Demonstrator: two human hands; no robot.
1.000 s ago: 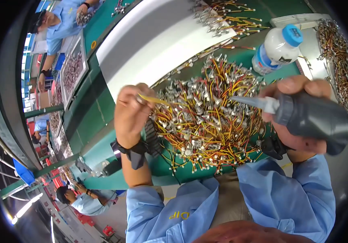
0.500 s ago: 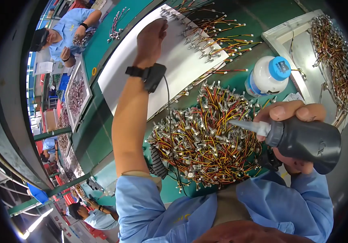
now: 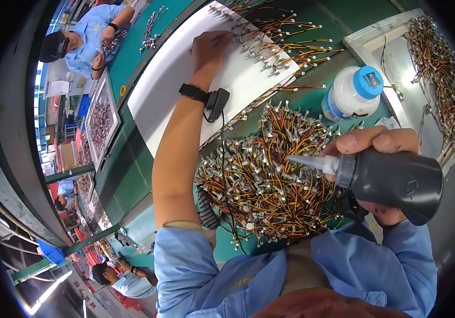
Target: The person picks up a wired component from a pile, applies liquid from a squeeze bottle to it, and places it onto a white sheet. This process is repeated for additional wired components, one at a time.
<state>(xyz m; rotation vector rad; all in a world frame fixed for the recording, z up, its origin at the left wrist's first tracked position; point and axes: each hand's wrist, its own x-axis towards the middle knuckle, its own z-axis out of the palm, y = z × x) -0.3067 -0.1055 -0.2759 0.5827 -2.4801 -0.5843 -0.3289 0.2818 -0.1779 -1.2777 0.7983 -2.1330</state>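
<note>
My left hand (image 3: 210,51) is over the white sheet (image 3: 169,79), its fingers closed and reaching to the row of small metal parts with wires (image 3: 259,50) along the sheet's far right edge. What its fingertips hold, if anything, is hidden. In my right hand (image 3: 378,142) lies a dark grey squeeze bottle (image 3: 397,180), tilted on its side. Its pale pointed nozzle points left, above a big pile of metal parts with red, yellow and black wires (image 3: 270,180). A black device (image 3: 217,103) is strapped to my left wrist, with a cable hanging from it.
A white jar with a blue lid (image 3: 352,95) stands right of the pile. Behind it, a pale-framed tray (image 3: 368,42) holds more wired parts. Across the green bench (image 3: 116,175) at left are another tray of parts (image 3: 100,122) and a co-worker (image 3: 89,37) handling wired parts.
My left hand has moved right over the sheet, its fingers now at the row of parts. The right hand has shifted the squeeze bottle slightly left.
</note>
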